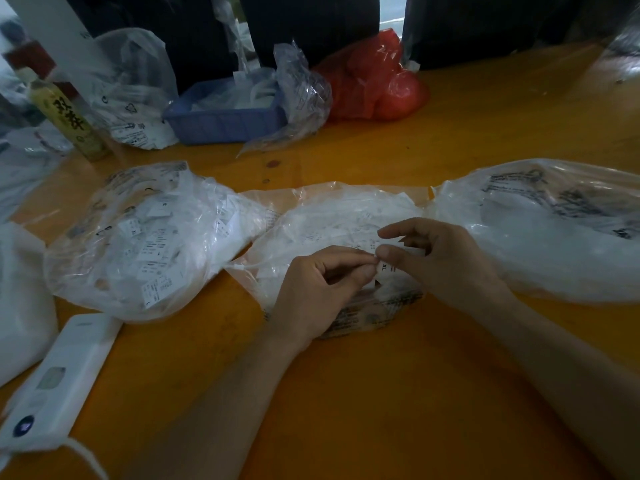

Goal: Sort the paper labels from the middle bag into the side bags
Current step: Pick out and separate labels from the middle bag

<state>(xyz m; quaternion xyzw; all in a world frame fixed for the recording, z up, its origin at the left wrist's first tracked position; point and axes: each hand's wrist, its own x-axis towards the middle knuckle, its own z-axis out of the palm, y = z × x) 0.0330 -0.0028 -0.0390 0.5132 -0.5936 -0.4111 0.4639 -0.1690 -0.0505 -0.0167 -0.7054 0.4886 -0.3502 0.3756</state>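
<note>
Hands: left hand (322,289) and right hand (446,261) both pinch one paper label (383,268) (marked XL) by their fingertips, over the middle bag (332,216).
Left bag (145,237): holds labels.
Right bag (540,230): just beside the middle one.
Far: blue tray (225,121), red bag (377,81).

1. Two bare forearms come in from the near edge of the table, with no sleeves showing on either.
2. The left hand (320,289) wears no glove, ring or watch that I can see.
3. The right hand (446,258) is likewise ungloved, its wrist plain, its fingernails short.
</note>
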